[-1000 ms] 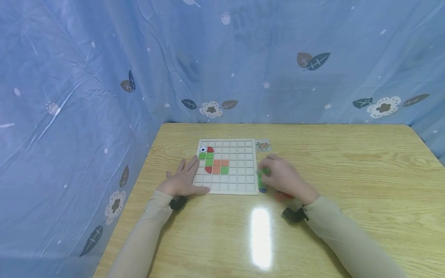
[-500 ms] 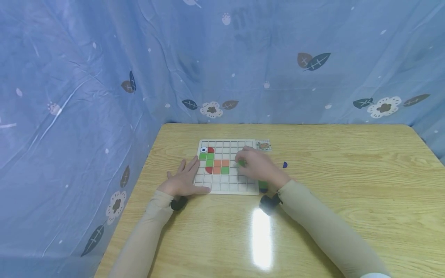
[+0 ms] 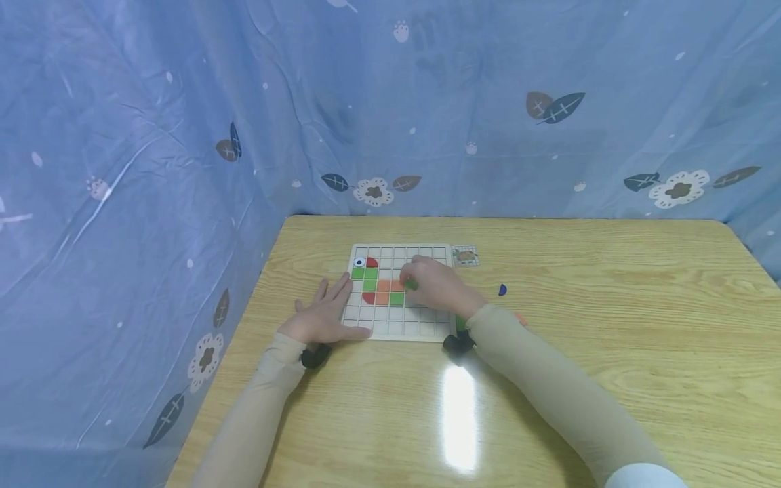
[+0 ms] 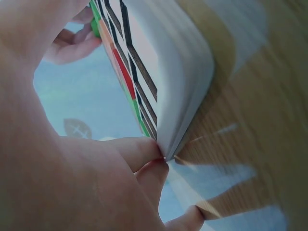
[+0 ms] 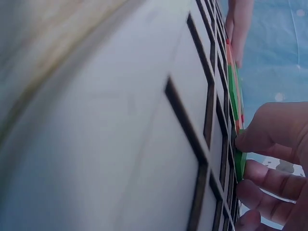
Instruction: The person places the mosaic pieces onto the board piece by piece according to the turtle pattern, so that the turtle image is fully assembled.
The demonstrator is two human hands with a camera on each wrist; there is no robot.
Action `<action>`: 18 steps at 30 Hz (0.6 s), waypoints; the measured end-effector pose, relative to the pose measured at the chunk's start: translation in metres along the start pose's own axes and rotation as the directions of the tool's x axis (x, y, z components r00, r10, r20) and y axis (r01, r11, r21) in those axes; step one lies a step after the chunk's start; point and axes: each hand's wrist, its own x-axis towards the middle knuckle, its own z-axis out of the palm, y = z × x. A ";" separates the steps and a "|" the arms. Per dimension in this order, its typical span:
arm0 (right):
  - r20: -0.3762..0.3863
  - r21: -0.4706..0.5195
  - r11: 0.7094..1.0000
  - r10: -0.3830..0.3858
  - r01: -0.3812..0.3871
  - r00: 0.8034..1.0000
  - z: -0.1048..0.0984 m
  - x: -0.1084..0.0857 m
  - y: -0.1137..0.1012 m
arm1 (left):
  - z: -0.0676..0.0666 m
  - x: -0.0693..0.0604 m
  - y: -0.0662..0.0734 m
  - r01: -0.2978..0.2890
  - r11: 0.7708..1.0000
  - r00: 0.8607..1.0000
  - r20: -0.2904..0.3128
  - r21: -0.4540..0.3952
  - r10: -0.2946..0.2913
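Right hand (image 3: 436, 285) has moved since the earlier frame from the grid board's (image 3: 394, 328) right side to over its cells; left hand (image 3: 318, 320), fingers spread against the left edge, likely steadies it, orange tiles (image 3: 382, 298) lie in cells, right fingers pinch a green tile (image 3: 411, 284) near them, presumably for control, blue half-round (image 3: 503, 289) sits on the tabletop (image 3: 586, 291).

We can read no words, numbers or brands. On the blue curtain (image 3: 390, 122) beyond the grid board (image 3: 410, 329), we see faint letter-like marks (image 3: 427, 32), too pale to make out; the small card (image 3: 466, 255) beside the board's far right corner bears print too tiny for us.
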 end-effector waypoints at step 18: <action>-0.007 0.027 0.999 0.017 -0.017 1.000 -0.001 -0.008 0.006 | -0.002 -0.002 0.003 -0.001 1.000 1.000 0.001 0.006 0.001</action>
